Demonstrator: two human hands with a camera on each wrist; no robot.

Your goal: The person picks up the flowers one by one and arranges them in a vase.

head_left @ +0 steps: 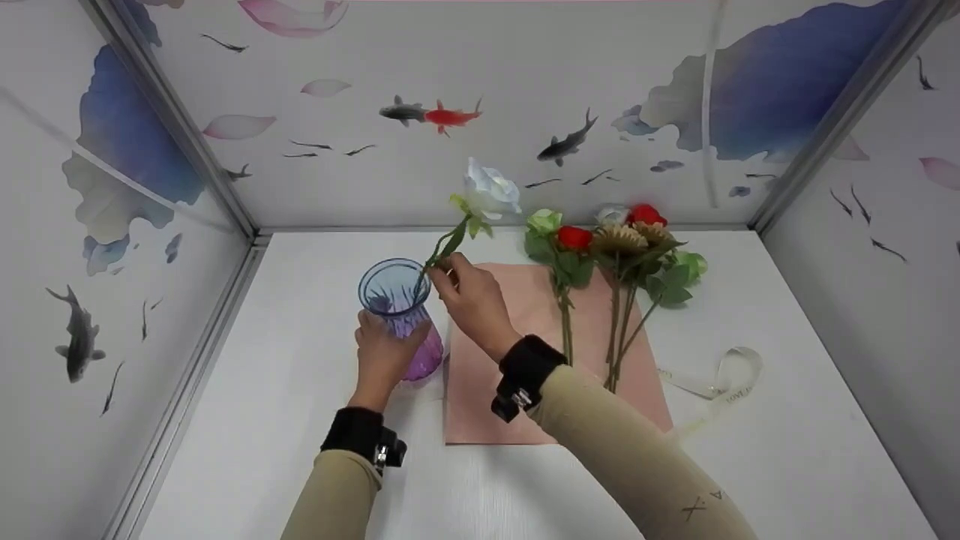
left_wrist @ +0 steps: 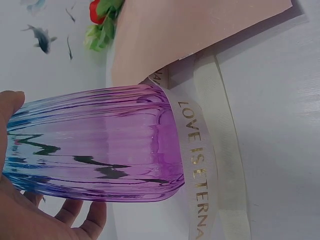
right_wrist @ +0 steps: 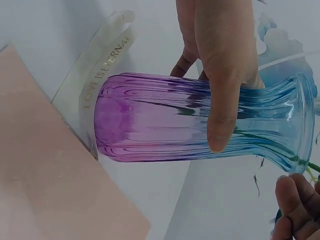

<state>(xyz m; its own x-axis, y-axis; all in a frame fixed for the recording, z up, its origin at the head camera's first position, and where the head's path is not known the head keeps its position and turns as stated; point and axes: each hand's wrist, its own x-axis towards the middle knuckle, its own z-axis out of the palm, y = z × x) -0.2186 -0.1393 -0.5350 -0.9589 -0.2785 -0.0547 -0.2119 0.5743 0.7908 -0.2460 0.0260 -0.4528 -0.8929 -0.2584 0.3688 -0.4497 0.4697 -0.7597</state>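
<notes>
My left hand (head_left: 386, 356) grips a ribbed glass vase (head_left: 424, 356), blue at the rim and purple at the base, around its upper half. In the right wrist view the left thumb (right_wrist: 222, 117) lies across the front of the glass. At the vase's rim my right hand (head_left: 476, 304) pinches the green stem of a white artificial rose (head_left: 491, 191). The bloom stands above the rim, tilted right, and the lower stem shows through the glass inside the vase. Right fingertips (right_wrist: 287, 192) are close beside the rim.
Pink wrapping paper (head_left: 495, 405) lies right of the vase. Red, pale green and tan artificial flowers (head_left: 619, 240) lie on it, their stems toward me. A cream ribbon printed with gold letters (left_wrist: 192, 150) is by the vase's base; another ribbon stretch (head_left: 739, 390) lies at the right.
</notes>
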